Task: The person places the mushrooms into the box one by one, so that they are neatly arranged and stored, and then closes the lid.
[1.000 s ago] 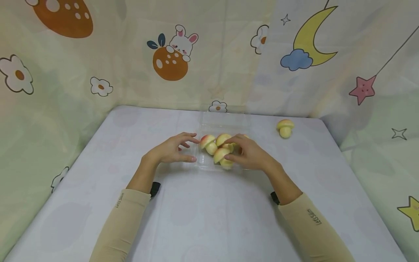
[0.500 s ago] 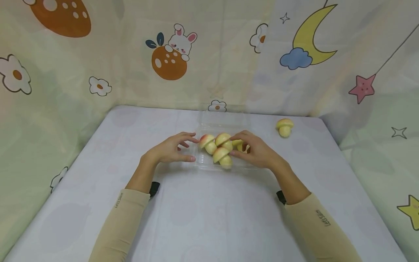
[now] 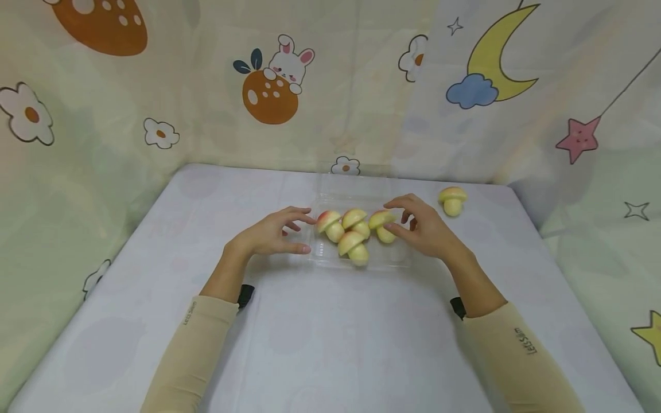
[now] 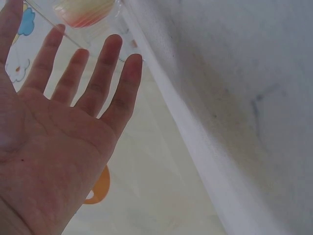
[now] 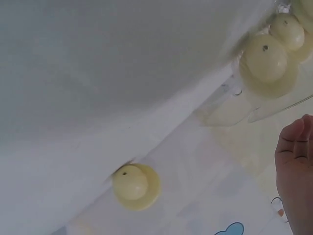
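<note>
Several pale yellow toy mushrooms with reddish tints lie in a clear plastic box; among them are a red-tipped mushroom at the left and a yellow mushroom at the right. My left hand is at the box's left side, fingers spread and fairly straight, palm bare in the left wrist view. By the right-hand mushroom is my right hand, its fingers loosely bent and holding nothing; the right wrist view shows its fingertips apart from the mushrooms.
Beyond the box lies its raised clear lid. One more toy mushroom stands on the white table at the back right. A printed cloth hangs behind the table.
My right hand has drawn back to the right, off the mushrooms, and the right-hand mushroom it covered now shows. My left hand has stayed in place.
</note>
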Action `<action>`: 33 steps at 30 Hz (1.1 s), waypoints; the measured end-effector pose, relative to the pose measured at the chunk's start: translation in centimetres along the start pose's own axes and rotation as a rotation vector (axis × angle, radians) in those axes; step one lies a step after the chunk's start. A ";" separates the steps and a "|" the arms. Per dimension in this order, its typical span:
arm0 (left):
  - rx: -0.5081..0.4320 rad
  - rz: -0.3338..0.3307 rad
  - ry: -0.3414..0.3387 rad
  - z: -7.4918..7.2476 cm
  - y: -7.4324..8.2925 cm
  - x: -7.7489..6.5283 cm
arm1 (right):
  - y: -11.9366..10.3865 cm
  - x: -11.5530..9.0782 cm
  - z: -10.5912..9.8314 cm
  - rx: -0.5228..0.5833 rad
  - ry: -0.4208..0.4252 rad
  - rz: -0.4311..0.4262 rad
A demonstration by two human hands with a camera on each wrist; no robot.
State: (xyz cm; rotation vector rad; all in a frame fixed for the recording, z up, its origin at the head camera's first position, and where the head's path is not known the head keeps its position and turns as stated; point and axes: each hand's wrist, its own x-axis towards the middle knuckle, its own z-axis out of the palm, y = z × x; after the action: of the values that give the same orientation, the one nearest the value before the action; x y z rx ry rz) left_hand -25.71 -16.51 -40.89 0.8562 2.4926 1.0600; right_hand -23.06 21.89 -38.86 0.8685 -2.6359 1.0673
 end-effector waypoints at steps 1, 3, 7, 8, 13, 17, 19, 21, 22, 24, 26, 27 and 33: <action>-0.001 -0.001 0.000 0.0 -0.1 0.0 | 0.2 0.0 -0.1 0.001 0.013 0.006; -0.005 -0.008 -0.001 0.0 -0.1 0.0 | 0.7 -0.1 -0.1 0.001 0.035 0.014; -0.009 -0.012 -0.002 0.0 -0.2 0.0 | 1.5 -0.4 -0.3 -0.002 0.065 0.025; -0.010 -0.013 -0.002 0.0 -0.2 0.0 | 1.7 -0.5 -0.4 -0.007 0.070 0.029; -0.010 -0.026 -0.003 0.0 -0.2 -0.1 | 2.3 -0.7 -1.2 -0.015 0.098 0.069; -0.001 -0.015 -0.004 0.1 -0.1 0.0 | 2.6 -1.1 -1.7 -0.010 0.120 0.083; 0.004 -0.005 -0.004 0.1 0.0 0.0 | 3.0 -1.3 -2.0 -0.020 0.127 0.090; 0.005 0.001 -0.007 0.2 0.1 0.1 | 3.4 -1.6 -2.2 -0.027 0.132 0.105; 0.006 0.002 -0.008 0.2 0.2 0.2 | 3.6 -1.7 -2.4 -0.033 0.137 0.110; 0.006 0.002 -0.013 0.2 0.2 0.2 | 4.2 -2.0 -2.6 -0.040 0.143 0.129; 0.005 0.000 -0.016 0.2 0.2 0.1 | 4.6 -2.1 -2.9 -0.043 0.145 0.140; 0.004 -0.002 -0.015 0.2 0.2 0.1 | 4.8 -2.1 -3.0 -0.044 0.145 0.144; 0.000 -0.016 0.002 0.1 0.1 -0.1 | 5.8 -1.9 -3.5 -0.054 0.138 0.129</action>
State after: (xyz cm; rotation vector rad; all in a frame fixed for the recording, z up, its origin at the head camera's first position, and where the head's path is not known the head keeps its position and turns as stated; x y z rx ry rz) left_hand -25.55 -16.49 -40.85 0.8341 2.4967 1.0558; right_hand -25.06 28.43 -40.37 0.5978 -2.6210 1.0396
